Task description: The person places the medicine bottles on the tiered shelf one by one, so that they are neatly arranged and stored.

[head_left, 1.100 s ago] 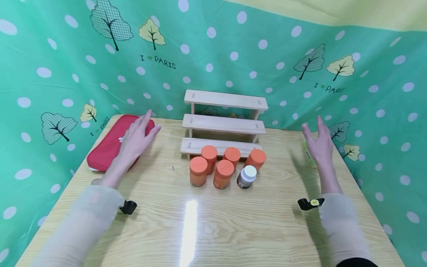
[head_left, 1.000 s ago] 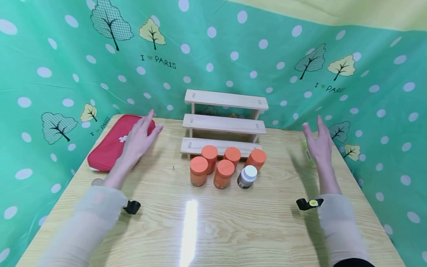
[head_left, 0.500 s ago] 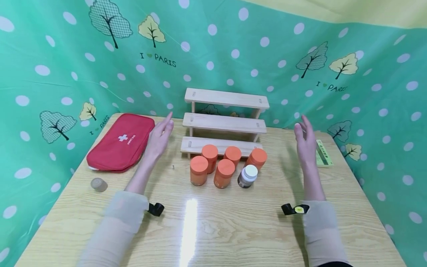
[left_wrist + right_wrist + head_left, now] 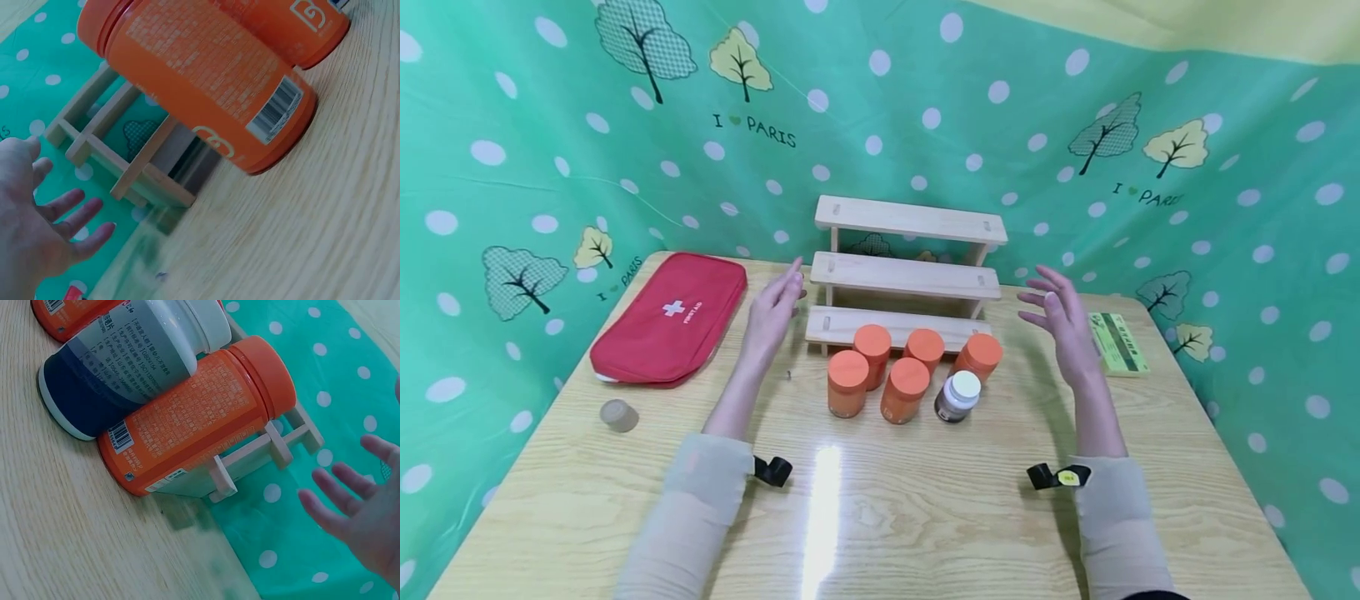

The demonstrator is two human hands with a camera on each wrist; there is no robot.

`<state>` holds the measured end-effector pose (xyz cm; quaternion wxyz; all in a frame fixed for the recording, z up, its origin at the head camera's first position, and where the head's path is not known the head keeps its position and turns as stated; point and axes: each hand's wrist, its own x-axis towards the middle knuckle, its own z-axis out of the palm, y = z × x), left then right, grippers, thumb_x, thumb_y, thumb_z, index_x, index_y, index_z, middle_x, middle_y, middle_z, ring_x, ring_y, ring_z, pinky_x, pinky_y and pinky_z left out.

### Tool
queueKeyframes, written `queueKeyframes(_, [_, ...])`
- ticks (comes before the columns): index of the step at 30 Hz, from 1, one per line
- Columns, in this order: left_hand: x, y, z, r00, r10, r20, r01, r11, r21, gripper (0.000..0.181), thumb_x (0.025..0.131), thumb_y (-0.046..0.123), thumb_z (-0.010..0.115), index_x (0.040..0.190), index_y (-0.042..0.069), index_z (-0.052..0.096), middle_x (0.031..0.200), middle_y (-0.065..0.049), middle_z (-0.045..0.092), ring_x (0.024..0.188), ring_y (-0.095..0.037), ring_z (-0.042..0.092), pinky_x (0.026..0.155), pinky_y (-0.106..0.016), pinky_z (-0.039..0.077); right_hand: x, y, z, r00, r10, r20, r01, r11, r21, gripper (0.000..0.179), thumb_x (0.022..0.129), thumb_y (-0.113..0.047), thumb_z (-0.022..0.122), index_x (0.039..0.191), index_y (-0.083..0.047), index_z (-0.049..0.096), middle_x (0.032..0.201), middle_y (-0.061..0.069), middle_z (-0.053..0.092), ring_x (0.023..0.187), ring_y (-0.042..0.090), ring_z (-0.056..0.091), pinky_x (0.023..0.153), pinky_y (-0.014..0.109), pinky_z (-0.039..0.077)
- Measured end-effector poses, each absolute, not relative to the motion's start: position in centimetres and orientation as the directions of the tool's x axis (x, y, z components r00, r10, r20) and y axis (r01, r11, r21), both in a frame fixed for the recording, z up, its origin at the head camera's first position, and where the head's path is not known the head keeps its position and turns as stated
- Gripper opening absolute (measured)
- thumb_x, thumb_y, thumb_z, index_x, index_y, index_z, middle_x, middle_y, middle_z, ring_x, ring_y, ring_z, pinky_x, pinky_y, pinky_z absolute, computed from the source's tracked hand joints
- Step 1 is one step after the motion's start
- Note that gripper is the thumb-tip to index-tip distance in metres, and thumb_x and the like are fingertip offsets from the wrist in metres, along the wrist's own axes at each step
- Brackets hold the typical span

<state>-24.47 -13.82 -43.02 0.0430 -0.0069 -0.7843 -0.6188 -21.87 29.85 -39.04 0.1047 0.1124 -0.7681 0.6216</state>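
My left hand (image 4: 770,314) is held over the table just left of a three-step wooden rack (image 4: 904,272), its fingers extended and holding nothing. On the other side, my right hand (image 4: 1067,329) hovers right of the rack with fingers spread, also holding nothing. Between them, in front of the rack's lowest step, several orange bottles with orange lids (image 4: 847,383) stand upright in a cluster. A smaller white-capped bottle with a dark lower part (image 4: 957,397) stands at their right front. The right wrist view shows this white and dark blue bottle (image 4: 119,369) close up before an orange bottle (image 4: 206,412).
A red first aid pouch (image 4: 672,321) lies at the back left, with a small greyish round cap-like piece (image 4: 618,414) in front of it. A green and yellow box (image 4: 1118,344) lies at the right. A polka-dot green cloth (image 4: 925,117) encloses the table's back and sides.
My left hand has moved right, from over the red pouch to beside the rack. My right hand has moved left, away from the green box, toward the rack. The bottles stay put.
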Motion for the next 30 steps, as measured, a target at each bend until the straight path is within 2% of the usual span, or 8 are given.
queueKeyframes(5, [-24.5, -13.4, -43.2, -0.998, -0.018, 0.057, 0.052, 0.219, 0.974, 0.055, 0.103, 0.062, 0.046, 0.155, 0.045, 0.039, 0.166, -0.001, 0.040, 0.136, -0.036, 0.058, 0.110, -0.055, 0.048, -21.8, 30.1, -39.4, -0.941, -0.142, 0.308, -0.323, 0.102, -0.941, 0.045, 0.110, -0.031, 0.044, 0.152, -0.016, 0.048, 0.140, 0.023, 0.052, 0.122, 0.024, 0.063, 0.096, 0.027, 0.057])
queueKeyframes(10, [-24.6, -13.4, -43.3, -0.999, 0.023, 0.031, 0.035, 0.210, 0.977, 0.057, 0.103, 0.062, 0.047, 0.156, 0.045, 0.037, 0.168, 0.001, 0.036, 0.137, -0.035, 0.056, 0.112, -0.053, 0.047, -21.7, 30.3, -39.5, -0.912, -0.301, 0.278, -0.318, 0.094, -0.943, 0.046, 0.109, -0.020, 0.041, 0.151, -0.003, 0.045, 0.135, 0.017, 0.058, 0.123, 0.029, 0.062, 0.098, 0.032, 0.057])
queueKeyframes(13, [-24.7, -13.4, -43.5, -0.999, 0.039, 0.021, 0.029, 0.215, 0.976, 0.056, 0.103, 0.063, 0.047, 0.156, 0.047, 0.036, 0.169, 0.004, 0.033, 0.139, -0.035, 0.055, 0.113, -0.052, 0.046, -21.7, 30.2, -39.6, -0.886, -0.397, 0.241, -0.317, 0.136, -0.939, 0.047, 0.108, -0.012, 0.038, 0.152, 0.001, 0.041, 0.137, 0.021, 0.056, 0.126, 0.034, 0.061, 0.100, 0.034, 0.057])
queueKeyframes(19, [-25.1, -13.2, -43.7, -0.999, 0.025, 0.027, 0.033, 0.277, 0.960, 0.056, 0.101, 0.069, 0.045, 0.154, 0.052, 0.036, 0.168, 0.005, 0.035, 0.136, -0.032, 0.057, 0.109, -0.050, 0.050, -21.5, 30.1, -39.7, -0.868, -0.470, 0.158, -0.288, 0.219, -0.932, 0.049, 0.105, -0.010, 0.044, 0.153, -0.005, 0.042, 0.144, 0.034, 0.049, 0.128, 0.032, 0.062, 0.098, 0.029, 0.056])
queueKeyframes(22, [-25.2, -13.1, -43.7, -0.999, 0.014, 0.033, 0.035, 0.305, 0.952, 0.057, 0.101, 0.068, 0.043, 0.155, 0.050, 0.035, 0.167, 0.004, 0.037, 0.133, -0.033, 0.059, 0.105, -0.051, 0.052, -21.5, 30.1, -39.7, -0.861, -0.492, 0.128, -0.273, 0.235, -0.933, 0.049, 0.105, -0.011, 0.047, 0.153, -0.009, 0.044, 0.146, 0.033, 0.050, 0.130, 0.030, 0.061, 0.098, 0.027, 0.056])
queueKeyframes(26, [-25.4, -13.0, -43.9, -0.999, -0.004, 0.038, 0.035, 0.328, 0.944, 0.057, 0.102, 0.067, 0.042, 0.156, 0.048, 0.035, 0.166, 0.004, 0.039, 0.131, -0.033, 0.059, 0.105, -0.051, 0.052, -21.5, 30.1, -39.7, -0.841, -0.530, 0.105, -0.269, 0.242, -0.932, 0.051, 0.104, -0.009, 0.049, 0.154, -0.006, 0.041, 0.147, 0.032, 0.050, 0.132, 0.028, 0.060, 0.099, 0.027, 0.055])
queueKeyframes(30, [-25.7, -13.0, -44.1, -0.999, -0.020, 0.043, 0.034, 0.320, 0.947, 0.052, 0.102, 0.066, 0.044, 0.153, 0.052, 0.038, 0.166, 0.007, 0.038, 0.132, -0.031, 0.059, 0.106, -0.050, 0.051, -21.6, 30.1, -39.7, -0.830, -0.551, 0.080, -0.270, 0.273, -0.923, 0.054, 0.103, -0.006, 0.051, 0.155, -0.003, 0.040, 0.148, 0.029, 0.052, 0.133, 0.021, 0.060, 0.102, 0.025, 0.052])
